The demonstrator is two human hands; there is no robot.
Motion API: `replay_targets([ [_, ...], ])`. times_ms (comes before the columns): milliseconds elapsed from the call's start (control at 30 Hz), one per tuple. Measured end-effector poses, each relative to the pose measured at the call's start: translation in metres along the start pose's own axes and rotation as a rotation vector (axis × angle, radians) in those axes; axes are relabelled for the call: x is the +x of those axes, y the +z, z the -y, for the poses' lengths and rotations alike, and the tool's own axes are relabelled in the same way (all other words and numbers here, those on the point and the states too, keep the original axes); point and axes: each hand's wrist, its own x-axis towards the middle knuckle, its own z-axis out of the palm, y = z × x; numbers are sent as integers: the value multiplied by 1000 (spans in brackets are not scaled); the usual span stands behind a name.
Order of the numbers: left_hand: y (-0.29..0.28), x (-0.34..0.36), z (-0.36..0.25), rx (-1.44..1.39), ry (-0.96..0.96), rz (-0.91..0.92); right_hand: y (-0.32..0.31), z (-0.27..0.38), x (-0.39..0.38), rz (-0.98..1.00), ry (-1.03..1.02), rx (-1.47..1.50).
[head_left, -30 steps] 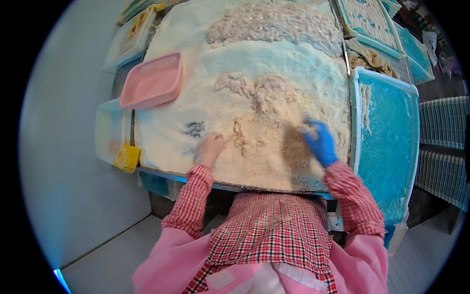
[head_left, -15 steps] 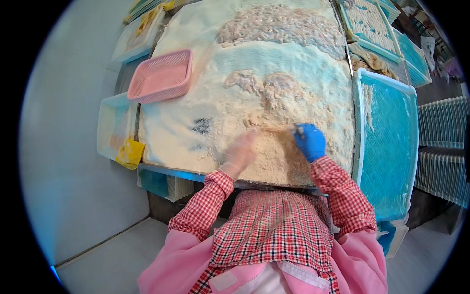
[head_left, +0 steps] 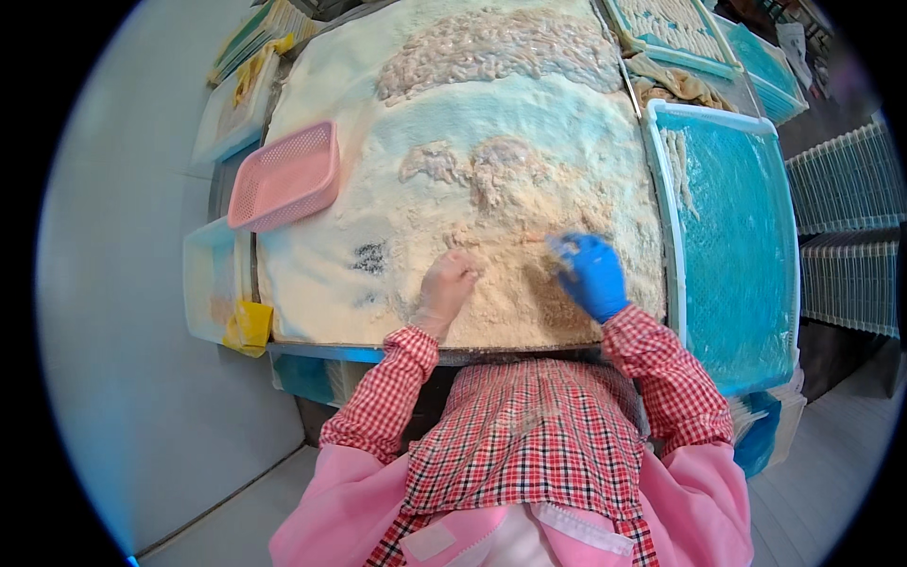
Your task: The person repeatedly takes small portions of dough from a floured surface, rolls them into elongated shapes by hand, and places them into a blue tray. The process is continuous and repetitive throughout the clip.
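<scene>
My left hand (head_left: 448,289), in a thin clear glove, hovers over a floured work table (head_left: 312,293). Its fingers are curled together, and whatever may be in them is hidden. To its right my right hand (head_left: 593,276), in a blue glove, is bent inward with its fingertips blurred. A small orange-pink bit (head_left: 535,236) shows beside those fingertips; I cannot tell whether it is gripped. Loose crumbly flour (head_left: 501,298) lies between and below the hands. Just beyond sit two floured clumps of pale raw meat, a smaller clump (head_left: 430,163) and a larger clump (head_left: 501,161).
A big spread of pale meat pieces (head_left: 501,55) covers the far table. The pink basket (head_left: 283,181) stands at left, near a white tub (head_left: 210,274) with a yellow cloth (head_left: 248,328). At right, a blue mesh tray (head_left: 732,255) holds a few pale strips (head_left: 678,170). Stacked trays (head_left: 846,180) stand beyond.
My left hand has drawn back to the left and its fingers now look closed. The strip that stretched between both hands no longer spans them. The view has shifted slightly.
</scene>
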Motion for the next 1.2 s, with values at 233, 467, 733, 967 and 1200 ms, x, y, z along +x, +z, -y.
replay_targets([
  [233,1,-36,29,28,-31,170,46,-10,1,183,-10,-245],
  [467,15,-37,-23,-423,-626,84,25,7,-16,-63,32,-72],
  [733,32,-31,-18,277,224,-31,59,42,-48,307,-53,159],
  [967,49,-31,-25,174,-131,115,76,25,-60,80,591,624],
  [1200,77,-13,-70,126,-173,-152,80,16,-50,10,711,819],
])
